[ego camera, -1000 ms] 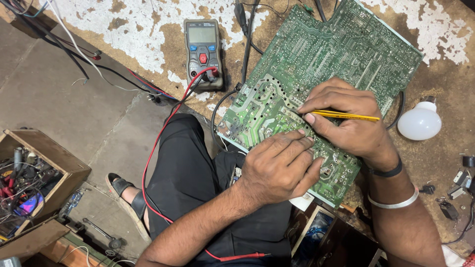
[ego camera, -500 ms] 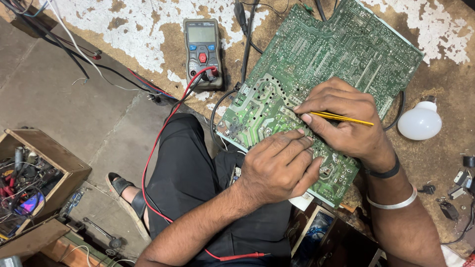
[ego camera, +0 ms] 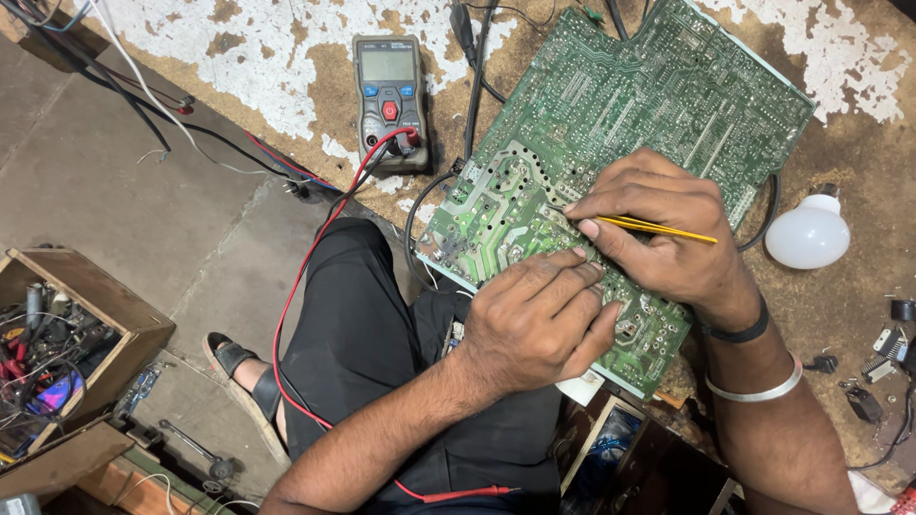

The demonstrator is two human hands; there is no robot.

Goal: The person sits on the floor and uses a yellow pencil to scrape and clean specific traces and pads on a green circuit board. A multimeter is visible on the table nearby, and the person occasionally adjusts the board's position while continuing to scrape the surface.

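A large green circuit board [ego camera: 630, 114] lies solder side up, tilted across a worn workbench and my lap. My right hand [ego camera: 668, 234] pinches a thin yellow tool [ego camera: 658, 227], its tip touching the board near the pale solder area. My left hand [ego camera: 539, 319] rests on the board's near edge just below, fingers curled, pressing the board down. A silver bangle and a dark band sit on my right wrist.
A grey multimeter [ego camera: 389, 95] with red and black leads lies at the back left of the board. A white bulb [ego camera: 808, 236] sits to the right. A wooden box of wires and parts [ego camera: 67, 334] stands on the floor at left. Small parts lie at far right.
My right hand has shifted the yellow tool slightly along the board; my left hand stays put.
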